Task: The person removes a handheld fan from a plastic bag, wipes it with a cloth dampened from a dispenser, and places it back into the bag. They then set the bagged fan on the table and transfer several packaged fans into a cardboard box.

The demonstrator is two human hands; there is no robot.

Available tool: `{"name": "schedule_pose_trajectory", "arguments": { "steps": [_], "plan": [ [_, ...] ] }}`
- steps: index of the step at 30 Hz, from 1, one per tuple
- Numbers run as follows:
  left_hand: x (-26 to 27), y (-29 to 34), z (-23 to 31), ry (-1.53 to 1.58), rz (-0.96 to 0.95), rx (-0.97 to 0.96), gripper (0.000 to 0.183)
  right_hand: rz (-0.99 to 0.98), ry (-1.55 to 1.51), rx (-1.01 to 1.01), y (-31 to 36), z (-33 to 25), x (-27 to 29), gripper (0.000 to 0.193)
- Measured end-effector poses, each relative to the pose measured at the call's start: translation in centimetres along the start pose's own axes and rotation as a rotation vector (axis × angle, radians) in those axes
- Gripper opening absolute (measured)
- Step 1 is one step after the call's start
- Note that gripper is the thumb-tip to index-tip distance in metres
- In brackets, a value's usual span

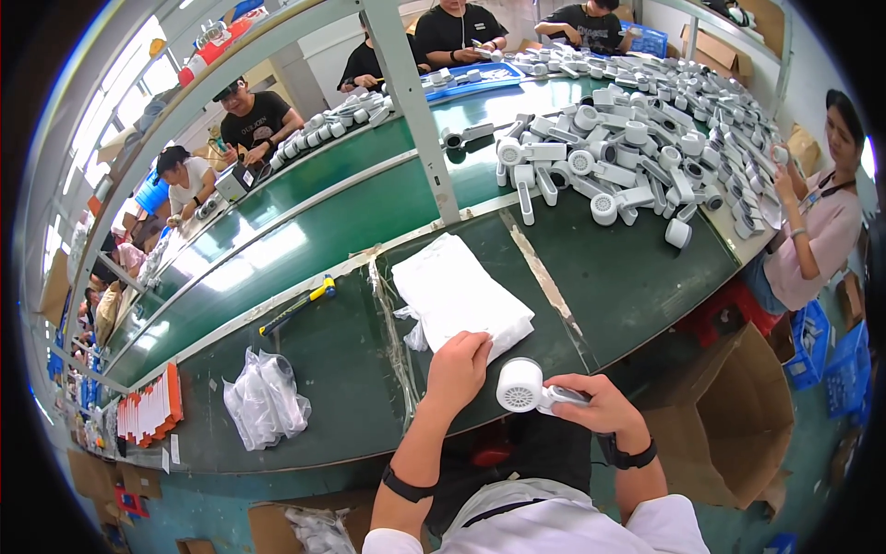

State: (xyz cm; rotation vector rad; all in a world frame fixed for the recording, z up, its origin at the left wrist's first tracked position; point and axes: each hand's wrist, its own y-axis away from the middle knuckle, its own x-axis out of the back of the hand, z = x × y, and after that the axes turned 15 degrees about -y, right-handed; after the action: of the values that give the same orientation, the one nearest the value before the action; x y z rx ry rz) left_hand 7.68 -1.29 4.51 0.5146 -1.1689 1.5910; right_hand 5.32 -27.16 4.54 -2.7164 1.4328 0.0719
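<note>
My right hand (602, 406) is wrapped round the grey handle of a small white handheld fan (520, 384). Its round, grilled head points left, over the table's front edge. A stack of thin white plastic bags (461, 291) lies on the dark green table (341, 379) in front of me. At the near edge of that stack, my left hand (459, 367) has its thumb and fingers pinched together on the top bag. The fingertips partly hide the bag's edge.
Many similar fans (637, 148) are heaped at the back right. A bundle of bagged fans (266, 399) lies left, near a yellow-and-black hammer (300, 303) and orange-and-white boxes (150, 406). An open carton (729, 415) stands right. Several people work around the conveyor (341, 203).
</note>
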Motion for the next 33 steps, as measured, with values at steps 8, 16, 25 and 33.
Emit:
{"name": "schedule_pose_trajectory", "arguments": {
  "steps": [8, 16, 25, 33],
  "plan": [
    [2.4, 1.8, 1.0, 0.427, -0.11, 0.189, 0.013, -0.118, 0.037, 0.001, -1.1, -0.7, -0.2, 0.039],
    [2.8, 2.1, 0.2, 0.457, -0.172, 0.208, 0.016, -0.18, 0.127, -0.042, -1.8, -1.4, -0.8, 0.052],
    [3.3, 2.9, -0.4, 0.478, -0.215, 0.245, 0.013, -0.183, 0.094, -0.122, -3.4, -0.5, -0.8, 0.043],
    [5.4, 2.8, -0.8, 0.34, -0.2, 0.171, 0.013, -0.211, 0.136, -0.132, -5.4, -0.8, -1.4, 0.06]
  ]
}}
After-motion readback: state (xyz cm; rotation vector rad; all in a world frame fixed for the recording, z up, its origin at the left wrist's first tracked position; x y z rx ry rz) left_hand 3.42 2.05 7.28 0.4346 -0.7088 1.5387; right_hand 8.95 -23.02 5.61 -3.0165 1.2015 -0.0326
